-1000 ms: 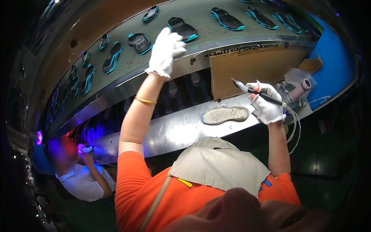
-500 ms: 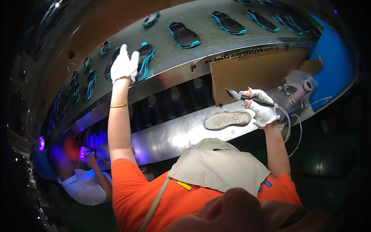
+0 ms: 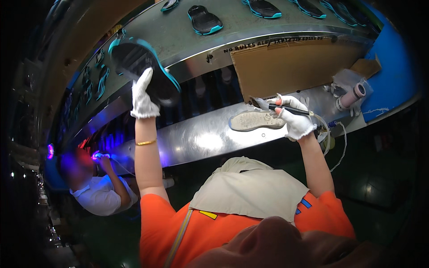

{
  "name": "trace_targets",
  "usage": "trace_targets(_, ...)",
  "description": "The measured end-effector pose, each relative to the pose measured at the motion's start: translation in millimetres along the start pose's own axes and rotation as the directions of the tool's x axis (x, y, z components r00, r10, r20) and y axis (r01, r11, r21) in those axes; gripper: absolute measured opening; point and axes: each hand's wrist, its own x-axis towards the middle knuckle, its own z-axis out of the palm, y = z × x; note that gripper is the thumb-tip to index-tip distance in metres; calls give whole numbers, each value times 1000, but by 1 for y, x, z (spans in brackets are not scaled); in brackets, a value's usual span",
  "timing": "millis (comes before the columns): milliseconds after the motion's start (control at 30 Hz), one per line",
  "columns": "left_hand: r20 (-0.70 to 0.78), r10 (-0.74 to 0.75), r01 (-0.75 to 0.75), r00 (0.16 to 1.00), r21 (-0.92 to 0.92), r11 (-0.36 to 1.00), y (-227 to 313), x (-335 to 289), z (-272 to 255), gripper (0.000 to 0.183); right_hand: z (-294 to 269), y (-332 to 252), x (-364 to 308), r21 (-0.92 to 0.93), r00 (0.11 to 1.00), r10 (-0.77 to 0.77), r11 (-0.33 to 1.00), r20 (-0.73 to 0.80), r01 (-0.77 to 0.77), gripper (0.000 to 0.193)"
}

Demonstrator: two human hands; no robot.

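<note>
My left hand [image 3: 144,94], in a white knit glove, grips a black shoe sole [image 3: 149,67] with a turquoise rim and holds it above the near edge of the conveyor belt [image 3: 178,47]. In my gloved right hand [image 3: 296,117], bare fingertips pinch a brush [image 3: 286,108] with a black handle and a pale tube at its rear end. Its dark-tipped bristles point left. Just below the brush, a beige sole-shaped piece [image 3: 252,121] lies flat on the metal ledge [image 3: 192,138], close to my right fingers.
More black and turquoise soles [image 3: 204,20] lie along the belt. A cardboard sheet [image 3: 295,67] stands behind the ledge. To the right are a pink bottle [image 3: 351,96], a plastic bag [image 3: 346,80] and a blue panel [image 3: 395,71]. A co-worker [image 3: 100,187] sits at lower left near purple light.
My left hand has taken a sole off the belt and drawn it nearer, tilted. The right hand with the brush has shifted slightly left in the picture, as has the whole ledge.
</note>
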Motion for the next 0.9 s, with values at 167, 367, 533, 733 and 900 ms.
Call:
trace_targets(167, 193, -244, 291, 951, -282, 914, -59, -71, 27, 48, 26, -3, 0, 101, 998, -28, 995, 52, 22, 22)
trace_targets(367, 351, -341, 489, 872, -627, 606, -110, -105, 39, 82, 83, 0, 2, -39, 993, -102, 994, 65, 104, 25)
trace_targets(533, 357, -281, 446, 891, -567, 692, -111, -113, 47, 64, 122, 21, 15, 4, 995, -98, 995, 8, 98, 22)
trace_targets(733, 104, -243, 263, 964, -491, 830, -133, -113, 35, 60, 155, 45, 22, -355, 888, -454, 819, 76, 450, 16)
trace_targets(900, 156, -341, 368, 927, -560, 743, -128, -111, 27, 65, 154, 48, 10, -184, 964, -249, 947, 98, 263, 19)
